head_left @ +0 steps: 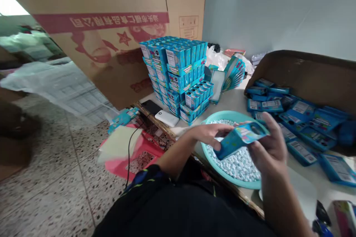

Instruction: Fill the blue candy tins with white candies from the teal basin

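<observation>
Both of my hands hold one small blue candy box [233, 142] over a basin. My left hand [213, 135] grips its left end, thumb below and fingers behind. At the right end, my right hand [271, 146] has its thumb and fingers around the box. A dark round opening shows on the box's upper face; whether anything is inside cannot be seen. Beneath the hands stands a turquoise basin [210, 159] full of small white and pale blue candies [241, 166].
Stacked blue boxes in trays [175, 70] stand at the back left of the table. An overturned brown carton [311, 77] spills blue boxes [300, 114] on the right. A white power bank [167, 117] and a black phone [151, 106] lie near the table's edge. A large cardboard box [111, 0] rises behind.
</observation>
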A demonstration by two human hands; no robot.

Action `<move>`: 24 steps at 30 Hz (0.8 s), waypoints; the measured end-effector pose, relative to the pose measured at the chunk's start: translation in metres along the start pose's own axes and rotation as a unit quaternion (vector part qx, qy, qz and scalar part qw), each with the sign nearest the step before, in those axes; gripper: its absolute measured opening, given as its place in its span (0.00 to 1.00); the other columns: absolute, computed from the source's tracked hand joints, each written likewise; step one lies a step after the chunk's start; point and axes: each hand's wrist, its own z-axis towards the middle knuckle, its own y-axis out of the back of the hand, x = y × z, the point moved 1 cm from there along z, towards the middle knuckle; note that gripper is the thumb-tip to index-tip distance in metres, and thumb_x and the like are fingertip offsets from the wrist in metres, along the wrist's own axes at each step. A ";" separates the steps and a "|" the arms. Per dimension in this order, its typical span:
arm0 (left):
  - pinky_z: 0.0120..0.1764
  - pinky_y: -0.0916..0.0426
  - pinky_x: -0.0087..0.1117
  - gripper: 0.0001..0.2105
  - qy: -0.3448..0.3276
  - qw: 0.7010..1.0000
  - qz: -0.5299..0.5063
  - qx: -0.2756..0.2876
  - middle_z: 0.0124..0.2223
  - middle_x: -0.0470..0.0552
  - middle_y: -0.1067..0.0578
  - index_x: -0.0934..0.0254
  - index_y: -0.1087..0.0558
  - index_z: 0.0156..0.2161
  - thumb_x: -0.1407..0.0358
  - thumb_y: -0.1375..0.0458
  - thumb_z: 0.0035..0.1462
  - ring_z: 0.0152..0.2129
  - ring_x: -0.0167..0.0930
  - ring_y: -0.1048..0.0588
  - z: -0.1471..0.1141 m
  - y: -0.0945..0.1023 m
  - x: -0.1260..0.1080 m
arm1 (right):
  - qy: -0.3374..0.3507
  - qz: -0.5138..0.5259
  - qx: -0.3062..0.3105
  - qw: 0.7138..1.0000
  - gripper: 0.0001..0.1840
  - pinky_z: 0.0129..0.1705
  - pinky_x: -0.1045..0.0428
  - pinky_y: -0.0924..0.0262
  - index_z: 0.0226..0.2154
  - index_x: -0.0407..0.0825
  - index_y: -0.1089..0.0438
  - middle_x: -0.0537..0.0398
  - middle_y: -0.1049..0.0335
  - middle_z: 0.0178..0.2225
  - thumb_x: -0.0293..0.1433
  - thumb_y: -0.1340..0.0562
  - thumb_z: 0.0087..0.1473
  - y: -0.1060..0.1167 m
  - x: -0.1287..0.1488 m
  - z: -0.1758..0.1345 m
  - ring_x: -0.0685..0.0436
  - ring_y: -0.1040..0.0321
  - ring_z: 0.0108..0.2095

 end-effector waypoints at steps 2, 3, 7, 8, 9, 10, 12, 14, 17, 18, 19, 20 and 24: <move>0.67 0.33 0.41 0.50 -0.001 0.999 0.034 -0.041 0.65 0.56 0.22 0.55 0.21 0.59 0.52 0.17 0.23 0.67 0.52 0.28 -0.031 -0.001 0.007 | -0.013 0.054 0.028 0.998 0.42 0.48 0.31 0.18 0.77 0.64 0.48 0.43 0.18 0.53 0.50 0.36 0.67 -0.029 -0.015 0.001 0.31 0.16 0.48; 0.68 0.33 0.43 0.50 -0.008 0.996 0.044 -0.076 0.65 0.55 0.23 0.54 0.22 0.60 0.53 0.17 0.24 0.66 0.52 0.28 -0.043 -0.003 0.012 | -0.017 0.065 0.036 0.997 0.39 0.52 0.32 0.19 0.76 0.64 0.47 0.43 0.19 0.56 0.48 0.37 0.68 -0.040 -0.021 0.000 0.31 0.17 0.52; 0.66 0.30 0.55 0.51 -0.019 0.959 -0.004 -0.284 0.64 0.60 0.23 0.55 0.25 0.62 0.45 0.20 0.28 0.64 0.56 0.26 -0.073 -0.001 0.038 | -0.011 -0.024 0.057 0.998 0.28 0.68 0.26 0.31 0.69 0.64 0.37 0.44 0.28 0.67 0.40 0.37 0.70 -0.058 -0.039 -0.010 0.32 0.29 0.68; 0.66 0.30 0.56 0.50 -0.023 0.940 -0.007 -0.340 0.63 0.62 0.23 0.56 0.26 0.61 0.43 0.21 0.29 0.63 0.56 0.25 -0.077 0.005 0.044 | -0.010 -0.052 0.059 0.997 0.27 0.69 0.25 0.33 0.69 0.63 0.36 0.43 0.29 0.68 0.38 0.37 0.71 -0.058 -0.041 -0.012 0.32 0.30 0.69; 0.66 0.30 0.57 0.49 -0.034 0.918 0.002 -0.395 0.62 0.62 0.23 0.57 0.27 0.61 0.42 0.22 0.31 0.63 0.55 0.25 -0.079 0.013 0.047 | -0.011 -0.070 0.062 0.996 0.27 0.69 0.25 0.33 0.69 0.62 0.36 0.43 0.30 0.69 0.37 0.38 0.71 -0.056 -0.042 -0.015 0.31 0.31 0.69; 0.66 0.30 0.57 0.48 -0.049 0.888 0.027 -0.456 0.62 0.62 0.23 0.57 0.28 0.60 0.43 0.23 0.32 0.63 0.54 0.25 -0.081 0.023 0.049 | -0.013 -0.079 0.061 0.995 0.27 0.68 0.26 0.31 0.69 0.61 0.37 0.42 0.30 0.69 0.37 0.39 0.71 -0.054 -0.042 -0.016 0.31 0.31 0.69; 0.66 0.29 0.54 0.46 -0.077 0.817 0.093 -0.564 0.62 0.60 0.24 0.56 0.31 0.60 0.47 0.23 0.35 0.64 0.52 0.26 -0.083 0.046 0.047 | -0.015 -0.088 0.049 0.995 0.26 0.64 0.27 0.27 0.69 0.59 0.36 0.41 0.30 0.68 0.36 0.40 0.72 -0.051 -0.042 -0.019 0.31 0.29 0.68; 0.66 0.28 0.52 0.45 -0.091 0.752 0.141 -0.637 0.62 0.59 0.24 0.55 0.34 0.61 0.53 0.22 0.38 0.64 0.49 0.25 -0.082 0.067 0.043 | -0.018 -0.103 0.038 0.994 0.24 0.61 0.28 0.23 0.67 0.59 0.33 0.41 0.29 0.67 0.36 0.39 0.71 -0.048 -0.042 -0.022 0.30 0.28 0.66; 0.67 0.29 0.50 0.42 -0.074 0.707 0.158 -0.685 0.62 0.59 0.23 0.55 0.37 0.61 0.56 0.23 0.42 0.62 0.46 0.23 -0.078 0.085 0.044 | -0.025 -0.110 0.025 0.993 0.21 0.58 0.29 0.21 0.63 0.59 0.31 0.42 0.27 0.64 0.37 0.38 0.70 -0.045 -0.045 -0.024 0.30 0.27 0.65; 0.66 0.28 0.49 0.41 -0.062 0.693 0.163 -0.699 0.62 0.59 0.23 0.55 0.37 0.60 0.56 0.23 0.43 0.61 0.46 0.22 -0.076 0.088 0.046 | -0.029 -0.109 0.023 0.993 0.21 0.57 0.29 0.21 0.63 0.59 0.31 0.42 0.27 0.64 0.37 0.38 0.70 -0.044 -0.047 -0.024 0.30 0.28 0.65; 0.65 0.27 0.48 0.41 -0.048 0.682 0.167 -0.711 0.61 0.60 0.23 0.56 0.37 0.60 0.56 0.23 0.43 0.60 0.46 0.22 -0.075 0.090 0.050 | -0.036 -0.107 0.020 0.993 0.20 0.57 0.30 0.20 0.63 0.59 0.31 0.42 0.27 0.64 0.37 0.38 0.70 -0.043 -0.048 -0.025 0.31 0.28 0.65; 0.64 0.26 0.48 0.40 -0.037 0.674 0.167 -0.719 0.61 0.60 0.22 0.56 0.37 0.60 0.56 0.23 0.44 0.60 0.45 0.21 -0.074 0.091 0.055 | -0.042 -0.106 0.019 0.993 0.20 0.57 0.30 0.20 0.63 0.59 0.31 0.42 0.27 0.64 0.37 0.38 0.70 -0.042 -0.049 -0.025 0.31 0.28 0.65; 0.61 0.23 0.44 0.42 -0.024 0.657 0.169 -0.734 0.63 0.61 0.24 0.57 0.38 0.62 0.55 0.24 0.46 0.59 0.44 0.20 -0.075 0.091 0.075 | -0.060 -0.102 0.032 0.992 0.18 0.56 0.33 0.20 0.61 0.59 0.30 0.42 0.27 0.63 0.38 0.38 0.70 -0.041 -0.049 -0.026 0.32 0.28 0.65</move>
